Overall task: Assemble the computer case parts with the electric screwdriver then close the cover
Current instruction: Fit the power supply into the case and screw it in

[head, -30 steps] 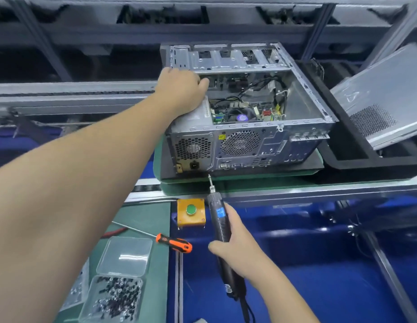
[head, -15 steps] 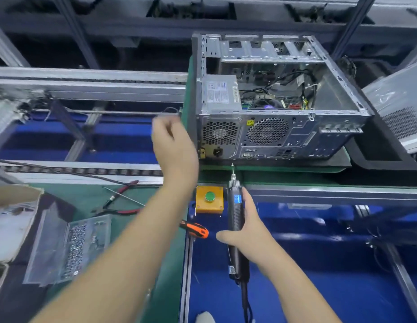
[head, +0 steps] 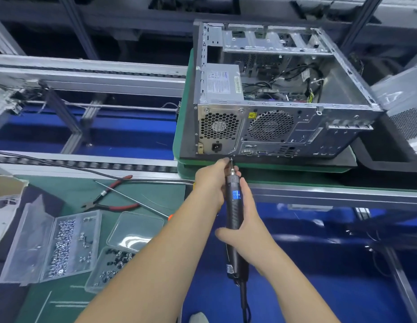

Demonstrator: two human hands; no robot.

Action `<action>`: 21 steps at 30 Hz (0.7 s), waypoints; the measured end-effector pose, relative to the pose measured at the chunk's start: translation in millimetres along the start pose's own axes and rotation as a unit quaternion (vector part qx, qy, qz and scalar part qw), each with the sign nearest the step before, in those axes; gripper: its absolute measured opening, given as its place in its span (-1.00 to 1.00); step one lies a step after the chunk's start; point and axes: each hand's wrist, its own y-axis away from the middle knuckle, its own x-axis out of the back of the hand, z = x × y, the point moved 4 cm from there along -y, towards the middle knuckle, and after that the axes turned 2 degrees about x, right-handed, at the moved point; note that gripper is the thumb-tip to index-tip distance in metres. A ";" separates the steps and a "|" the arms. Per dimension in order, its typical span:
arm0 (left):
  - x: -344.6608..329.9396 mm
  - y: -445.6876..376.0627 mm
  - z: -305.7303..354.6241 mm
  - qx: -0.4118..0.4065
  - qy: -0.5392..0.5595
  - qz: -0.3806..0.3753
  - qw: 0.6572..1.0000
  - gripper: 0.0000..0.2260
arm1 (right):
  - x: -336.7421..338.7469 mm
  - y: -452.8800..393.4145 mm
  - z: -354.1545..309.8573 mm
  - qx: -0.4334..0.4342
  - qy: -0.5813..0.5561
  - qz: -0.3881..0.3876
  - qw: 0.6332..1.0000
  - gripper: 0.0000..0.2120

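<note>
We grip the driver (head: pixel 234 213) in our right hand (head: pixel 247 227), fingers wrapped round it, while left hand (head: pixel 212 180) fingertips pinch at its bit, likely seating a screw, below the open case (head: pixel 279 127).

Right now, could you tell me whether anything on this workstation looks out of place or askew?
Only the side cover: it is off the computer case, leaning tilted at its right. The screw boxes lie open, nothing visibly spilled.
</note>
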 end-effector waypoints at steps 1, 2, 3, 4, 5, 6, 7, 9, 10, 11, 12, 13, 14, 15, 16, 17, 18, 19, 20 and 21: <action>-0.2 0.0 -0.5 -0.001 0.004 0.008 1.000 -0.82 | 0.7 0.2 -0.1 -0.002 0.000 -0.003 1.000 0.19; -0.8 0.3 -0.8 -0.005 0.005 0.018 1.000 -0.82 | 1.3 0.4 -0.5 -0.003 0.001 -0.005 1.000 0.19; -1.5 0.8 -1.1 -0.009 0.005 0.029 1.000 -0.81 | 2.1 0.7 -1.0 -0.005 0.003 -0.006 1.000 0.19; -2.2 1.1 -1.6 -0.013 0.005 0.039 0.999 -0.81 | 2.7 1.2 -1.8 -0.006 0.004 -0.007 1.000 0.19; -3.1 1.6 -1.7 -0.017 0.006 0.046 0.999 -0.82 | 3.2 1.7 -2.9 -0.006 0.004 -0.009 1.000 0.20; -4.2 2.0 -1.6 -0.020 0.004 0.049 0.999 -0.83 | 3.4 2.2 -4.0 -0.006 0.005 -0.010 1.000 0.20; -5.4 1.9 -1.5 -0.023 0.002 0.047 0.999 -0.84 | 3.6 2.3 -5.3 -0.006 0.006 -0.012 1.000 0.20; -7.3 1.4 -1.9 -0.024 -0.005 0.041 0.999 -0.86 | 4.1 2.8 -7.0 -0.010 0.011 -0.015 1.000 0.21; -7.8 1.0 -2.1 -0.023 -0.008 0.040 0.999 -0.86 | 4.2 2.8 -8.0 -0.011 0.014 -0.018 1.000 0.21; -7.9 0.6 -2.3 -0.022 -0.010 0.040 0.999 -0.87 | 4.2 2.8 -8.9 -0.012 0.016 -0.020 1.000 0.21; -8.0 -0.1 -2.6 -0.020 -0.009 0.041 0.999 -0.88 | 4.1 2.8 -9.6 -0.011 0.016 -0.022 1.000 0.21; -8.0 -1.1 -2.6 -0.018 -0.008 0.042 0.999 -0.90 | 4.2 2.3 -10.3 -0.009 0.016 -0.023 1.000 0.21; -8.2 -2.0 -2.7 -0.016 -0.005 0.041 0.999 -0.90 | 4.2 1.9 -10.9 -0.007 0.016 -0.024 1.000 0.21; -8.7 -2.3 -2.8 -0.013 -0.003 0.039 0.999 -0.90 | 4.2 1.3 -11.3 -0.006 0.017 -0.025 1.000 0.21; -9.2 -2.8 -2.5 -0.011 -0.002 0.037 0.999 -0.89 | 4.3 0.8 -11.3 -0.006 0.018 -0.025 1.000 0.21; -9.6 -3.4 -2.5 -0.009 -0.002 0.037 0.999 -0.88 | 4.6 0.3 -10.8 -0.006 0.019 -0.025 0.999 0.21; -9.9 -4.2 -2.2 -0.009 -0.003 0.040 0.999 -0.87 | 4.8 -0.1 -10.0 -0.006 0.020 -0.025 0.999 0.21; -10.4 -4.8 -1.6 -0.008 -0.005 0.040 0.999 -0.87 | 5.0 -0.5 -9.6 -0.006 0.023 -0.024 0.999 0.21; -11.2 -5.3 -1.2 -0.004 -0.008 0.036 0.999 -0.88 | 4.9 -1.1 -9.3 -0.005 0.026 -0.024 0.999 0.21; -12.2 -5.4 -0.7 0.003 -0.010 0.030 1.000 -0.88 | 4.9 -1.7 -9.6 -0.002 0.029 -0.022 0.999 0.22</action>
